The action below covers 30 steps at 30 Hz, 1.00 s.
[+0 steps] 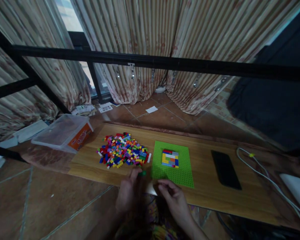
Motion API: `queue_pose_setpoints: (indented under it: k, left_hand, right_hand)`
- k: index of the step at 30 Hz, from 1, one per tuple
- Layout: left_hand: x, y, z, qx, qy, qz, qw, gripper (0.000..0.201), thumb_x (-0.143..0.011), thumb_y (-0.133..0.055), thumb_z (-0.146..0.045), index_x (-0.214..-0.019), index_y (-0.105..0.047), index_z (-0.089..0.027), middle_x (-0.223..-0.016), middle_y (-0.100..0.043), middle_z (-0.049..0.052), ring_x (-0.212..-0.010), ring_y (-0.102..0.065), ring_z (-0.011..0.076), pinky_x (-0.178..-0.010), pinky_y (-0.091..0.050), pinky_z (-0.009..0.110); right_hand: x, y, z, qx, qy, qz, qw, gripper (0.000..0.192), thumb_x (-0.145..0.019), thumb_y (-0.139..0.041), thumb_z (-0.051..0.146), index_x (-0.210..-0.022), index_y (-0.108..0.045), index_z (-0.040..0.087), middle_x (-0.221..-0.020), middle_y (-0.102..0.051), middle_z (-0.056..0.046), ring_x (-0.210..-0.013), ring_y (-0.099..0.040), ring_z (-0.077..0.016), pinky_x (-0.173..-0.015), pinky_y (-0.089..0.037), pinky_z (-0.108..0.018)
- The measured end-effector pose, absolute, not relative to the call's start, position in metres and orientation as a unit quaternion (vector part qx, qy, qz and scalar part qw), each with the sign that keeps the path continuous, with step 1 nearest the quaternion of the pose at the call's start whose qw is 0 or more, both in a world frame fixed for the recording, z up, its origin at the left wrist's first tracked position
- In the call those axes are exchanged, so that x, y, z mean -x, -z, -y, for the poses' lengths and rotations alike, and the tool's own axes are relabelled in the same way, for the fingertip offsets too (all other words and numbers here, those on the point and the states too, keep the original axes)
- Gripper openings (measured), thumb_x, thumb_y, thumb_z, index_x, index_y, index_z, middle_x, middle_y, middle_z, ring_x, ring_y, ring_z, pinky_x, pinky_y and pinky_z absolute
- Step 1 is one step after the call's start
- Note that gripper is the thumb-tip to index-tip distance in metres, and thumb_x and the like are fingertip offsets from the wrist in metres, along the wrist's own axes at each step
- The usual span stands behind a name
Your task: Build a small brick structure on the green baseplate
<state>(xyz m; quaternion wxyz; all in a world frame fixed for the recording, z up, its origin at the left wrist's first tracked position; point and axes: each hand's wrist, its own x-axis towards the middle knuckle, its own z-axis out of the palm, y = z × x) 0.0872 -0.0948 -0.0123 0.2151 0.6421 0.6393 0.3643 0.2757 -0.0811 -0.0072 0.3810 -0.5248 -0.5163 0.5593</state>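
Note:
A pile of small coloured bricks (122, 154) lies on a low wooden board (200, 193). To its right sits a green baseplate (182, 173) carrying a small square block of mixed-colour bricks (170, 158). My left hand (128, 195) is at the board's near edge and pinches a small green brick (141, 173) at its fingertips. Beside it, my right hand (173, 198) has its fingers curled just below the baseplate's near edge, and nothing shows in it.
A black phone (225, 169) lies on the board to the right, with a white cable (262, 176) and a white device (298, 191) beyond it. A clear plastic box with an orange label (64, 133) stands at the left. Black metal bars (150, 61) cross overhead before curtains.

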Motion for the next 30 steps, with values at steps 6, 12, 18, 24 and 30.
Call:
queue_pose_setpoints:
  k: [6, 12, 18, 24, 30]
  left_hand:
    - [-0.134, 0.015, 0.098, -0.665, -0.344, -0.576, 0.328, 0.019, -0.090, -0.043, -0.015, -0.101, -0.055, -0.025, -0.095, -0.064, 0.002, -0.084, -0.064, 0.0134, -0.074, -0.050, 0.023]
    - [-0.152, 0.014, 0.087, -0.659, -0.368, -0.552, 0.354, 0.023, -0.086, -0.046, -0.010, -0.099, -0.058, -0.024, -0.099, -0.065, 0.003, -0.090, -0.063, 0.0132, -0.080, -0.051, 0.024]
    - [-0.165, 0.012, 0.063, -0.619, -0.394, -0.552, 0.396, 0.030, -0.081, -0.048, -0.007, -0.102, -0.061, -0.024, -0.101, -0.066, 0.003, -0.095, -0.062, 0.0145, -0.087, -0.051, 0.026]
    - [-0.175, 0.013, 0.032, -0.624, -0.414, -0.536, 0.389, 0.023, -0.084, -0.049, -0.012, -0.099, -0.063, -0.020, -0.097, -0.066, 0.005, -0.092, -0.063, 0.0160, -0.084, -0.052, 0.028]
    - [-0.184, 0.021, 0.010, -0.627, -0.424, -0.536, 0.375, 0.029, -0.085, -0.050, -0.017, -0.113, -0.058, -0.020, -0.106, -0.065, 0.007, -0.093, -0.064, 0.0170, -0.084, -0.052, 0.030]
  right_hand:
    - [-0.278, 0.011, 0.080, 0.531, -0.537, 0.544, 0.365, 0.032, -0.076, -0.068, 0.040, -0.103, -0.069, 0.022, -0.087, -0.070, -0.003, -0.080, -0.063, -0.0201, -0.070, -0.051, -0.028]
    - [-0.299, 0.012, 0.073, 0.534, -0.541, 0.545, 0.355, 0.027, -0.080, -0.063, 0.037, -0.100, -0.069, 0.021, -0.089, -0.072, -0.005, -0.084, -0.065, -0.0223, -0.074, -0.051, -0.030]
    - [-0.315, -0.001, 0.054, 0.553, -0.499, 0.577, 0.336, 0.026, -0.083, -0.058, 0.032, -0.106, -0.067, 0.023, -0.102, -0.072, -0.004, -0.092, -0.067, -0.0222, -0.082, -0.051, -0.031]
    - [-0.324, 0.000, 0.031, 0.572, -0.433, 0.614, 0.329, 0.029, -0.084, -0.053, 0.028, -0.110, -0.065, 0.024, -0.102, -0.072, -0.004, -0.092, -0.067, -0.0215, -0.082, -0.051, -0.032]
    - [-0.334, 0.005, 0.006, 0.606, -0.304, 0.656, 0.331, 0.022, -0.083, -0.053, 0.028, -0.099, -0.066, 0.020, -0.096, -0.070, -0.007, -0.088, -0.066, -0.0220, -0.080, -0.050, -0.034]
